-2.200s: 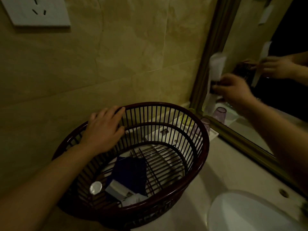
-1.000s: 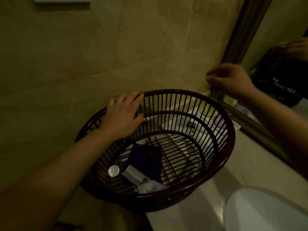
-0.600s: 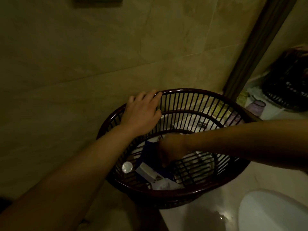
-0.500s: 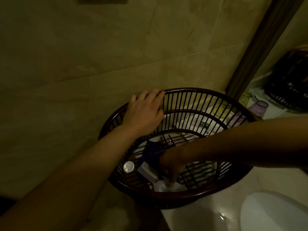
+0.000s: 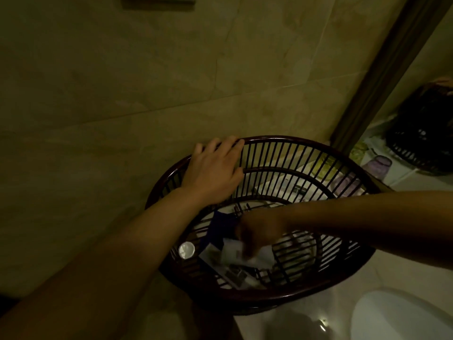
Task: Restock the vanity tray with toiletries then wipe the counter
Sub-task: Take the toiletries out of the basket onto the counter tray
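A dark red slatted basket [image 5: 289, 296] stands on the pale counter [image 5: 382, 273] beside the tiled wall. My left hand [image 5: 213, 173] lies flat over its far-left rim, fingers spread against the slats. My right hand [image 5: 259, 231] is down inside the basket, fingers pinched on a small white packet [image 5: 231, 252]. Under it lie a dark blue pack [image 5: 219, 228], a white box [image 5: 213, 257] and a round silver cap [image 5: 186, 250]. Behind the basket, seen through the slats, sits the white vanity tray [image 5: 277, 182] with a purple cup [image 5: 346, 184].
A white basin [image 5: 402, 315] curves in at the bottom right. A dark-framed mirror [image 5: 382, 67] rises at the right and reflects the basket and a purple cup. The tiled wall runs close along the basket's left side.
My right hand came away from the mirror side, dropped into the basket and closed on a white packet. My left hand has stayed on the rim. The view shifted left.
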Tool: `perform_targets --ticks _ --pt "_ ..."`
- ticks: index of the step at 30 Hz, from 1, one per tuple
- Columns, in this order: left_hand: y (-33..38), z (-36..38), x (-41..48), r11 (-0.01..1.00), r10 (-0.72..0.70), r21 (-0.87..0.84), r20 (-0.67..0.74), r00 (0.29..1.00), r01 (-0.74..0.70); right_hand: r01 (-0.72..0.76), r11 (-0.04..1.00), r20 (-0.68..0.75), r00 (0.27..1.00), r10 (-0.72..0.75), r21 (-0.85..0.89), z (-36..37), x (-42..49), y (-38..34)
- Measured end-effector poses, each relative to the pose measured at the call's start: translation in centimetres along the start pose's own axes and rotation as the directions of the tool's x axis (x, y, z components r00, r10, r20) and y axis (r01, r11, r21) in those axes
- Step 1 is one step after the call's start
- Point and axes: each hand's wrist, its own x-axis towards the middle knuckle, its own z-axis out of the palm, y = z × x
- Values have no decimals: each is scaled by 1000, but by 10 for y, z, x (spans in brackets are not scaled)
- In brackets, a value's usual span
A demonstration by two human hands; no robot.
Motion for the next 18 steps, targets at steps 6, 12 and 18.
perform_targets --ticks 6,12,18 --pt "2 -2 2 1000 -7 4 16 1000 7 43 927 -502 849 163 373 -24 -92 31" --pt "2 -2 -1 1000 -16 11 32 999 15 215 779 -761 472 445 589 -27 -182 77" --pt "2 -1 -3 998 -18 53 50 999 16 420 575 -669 110 735 702 2 -209 160"
